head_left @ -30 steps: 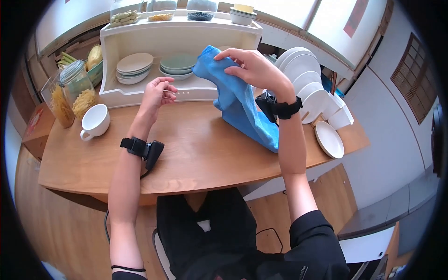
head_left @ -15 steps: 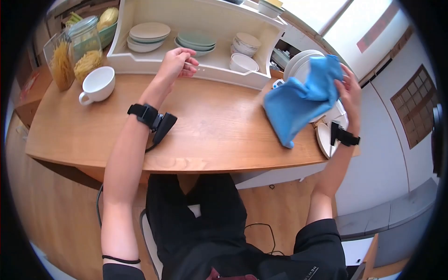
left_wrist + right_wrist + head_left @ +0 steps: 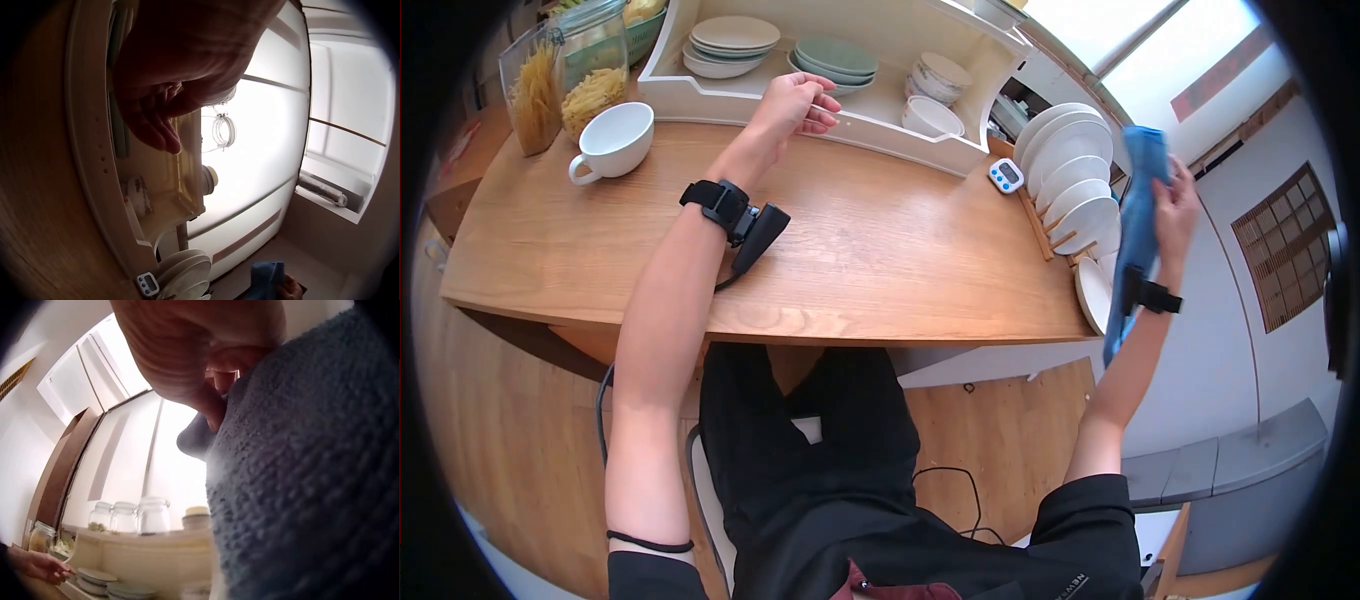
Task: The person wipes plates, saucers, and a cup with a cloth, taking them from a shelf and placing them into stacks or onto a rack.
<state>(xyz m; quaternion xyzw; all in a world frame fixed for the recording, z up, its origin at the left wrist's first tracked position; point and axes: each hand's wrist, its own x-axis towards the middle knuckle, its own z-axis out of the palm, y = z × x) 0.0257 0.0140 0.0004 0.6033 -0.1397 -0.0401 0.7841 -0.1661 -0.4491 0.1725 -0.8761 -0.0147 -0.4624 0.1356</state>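
My right hand (image 3: pixel 1176 212) pinches a blue cloth (image 3: pixel 1138 205) up at the right, beside the plates in the rack. The cloth hangs down in a long narrow fold past the wrist camera. In the right wrist view its nubbly towelling (image 3: pixel 300 469) fills the right side, with thumb and fingertips gripping near its upper edge. My left hand (image 3: pixel 788 110) hovers in front of the cream shelf (image 3: pixel 800 112), fingers loosely bent and holding nothing. From the left wrist, the cloth (image 3: pixel 267 276) shows small at the bottom.
White plates (image 3: pixel 1072 150) stand in a wooden rack, with a small timer (image 3: pixel 1005 176) beside it. Stacked bowls (image 3: pixel 835 62) sit in the shelf. At the left are a white cup (image 3: pixel 617 140) and pasta jars (image 3: pixel 595 90). The wooden table (image 3: pixel 880 240) runs along the front.
The right hand has carried the blue cloth from above the table to the right, past the plate rack; it now hangs narrower. The left hand stays near the shelf. The view has shifted.
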